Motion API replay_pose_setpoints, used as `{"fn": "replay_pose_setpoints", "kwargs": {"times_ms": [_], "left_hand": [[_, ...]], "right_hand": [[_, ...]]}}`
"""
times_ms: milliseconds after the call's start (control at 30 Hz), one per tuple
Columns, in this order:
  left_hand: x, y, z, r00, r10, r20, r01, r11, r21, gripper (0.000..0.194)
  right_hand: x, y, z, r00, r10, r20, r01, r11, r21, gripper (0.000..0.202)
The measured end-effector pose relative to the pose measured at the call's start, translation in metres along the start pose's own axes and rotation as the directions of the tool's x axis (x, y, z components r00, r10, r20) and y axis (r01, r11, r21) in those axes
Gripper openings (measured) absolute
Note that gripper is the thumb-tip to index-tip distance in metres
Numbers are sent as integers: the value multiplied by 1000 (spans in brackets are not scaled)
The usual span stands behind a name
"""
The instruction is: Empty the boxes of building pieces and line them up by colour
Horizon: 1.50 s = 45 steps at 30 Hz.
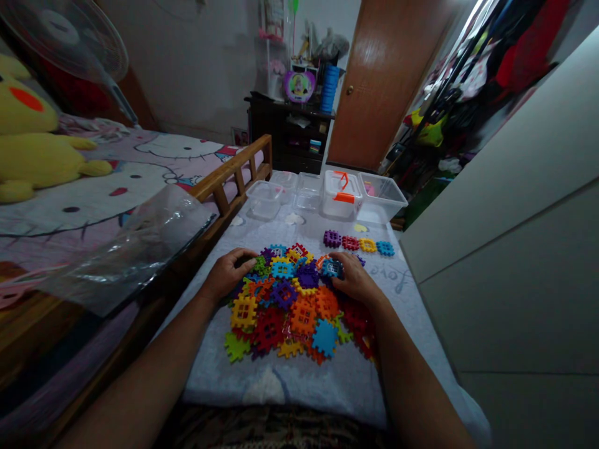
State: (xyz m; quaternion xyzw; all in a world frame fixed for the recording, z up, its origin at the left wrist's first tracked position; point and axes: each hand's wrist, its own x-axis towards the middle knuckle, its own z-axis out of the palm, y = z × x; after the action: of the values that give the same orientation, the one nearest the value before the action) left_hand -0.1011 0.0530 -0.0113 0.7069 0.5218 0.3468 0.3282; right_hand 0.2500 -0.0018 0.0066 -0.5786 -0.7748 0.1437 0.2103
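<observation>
Indoors, blue-grey cloth (281, 386) under bright pieces (304, 313), wooden door (380, 87) beyond.

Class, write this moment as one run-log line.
left hand: at green piece | right hand: at blue piece | centre: mixed pile | beyond: row of four pieces, lidded box

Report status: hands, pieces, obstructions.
Left hand at green piece, grip unclear. Right hand around blue block. Colourful pile between them. Nothing blocking either hand; row of four blocks beyond.

Cloth-covered table (337, 386): toothed pieces (304, 315), blocks (350, 243), plastic boxes (341, 202).
</observation>
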Motion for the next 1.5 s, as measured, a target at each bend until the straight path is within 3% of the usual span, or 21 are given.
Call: {"fn": "replay_pose_setpoints", "kwargs": {"times_ms": [167,300,467,600,700,967,1200,1333,1500], "left_hand": [[0,3,0,1000,-8,5,8,1000,3,44],[1,1,0,1000,-13,6,13,1000,12,46],[2,-2,0,1000,-13,13,12,1000,17,47],[2,-4,0,1000,-15,0,15,1000,22,48],[2,-7,0,1000,-16,8,16,999,33,49],[3,-14,0,999,-29,18,28,998,55,47],[3,-16,0,1000,-19,14,18,998,65,48],[3,-17,1,999,-38,22,37,998,51,49],[2,-17,1,999,-30,16,29,998,50,48]], "right_hand": [[-13,38,-41,976,120,-183,-119,993,20,57],[-36,80,-68,943,260,-208,-285,953,-99,56],[-57,106,-58,917,391,-80,-399,885,-240,59],[-60,111,-49,913,394,-110,-408,867,-285,65],[-55,110,-52,907,407,-114,-421,849,-321,64],[-44,107,-59,901,433,14,-392,829,-399,47],[-12,138,-91,905,410,-111,-419,818,-394,58],[14,156,-103,900,434,-33,-412,823,-391,60],[30,166,-101,904,424,45,-375,841,-389,61]]}}
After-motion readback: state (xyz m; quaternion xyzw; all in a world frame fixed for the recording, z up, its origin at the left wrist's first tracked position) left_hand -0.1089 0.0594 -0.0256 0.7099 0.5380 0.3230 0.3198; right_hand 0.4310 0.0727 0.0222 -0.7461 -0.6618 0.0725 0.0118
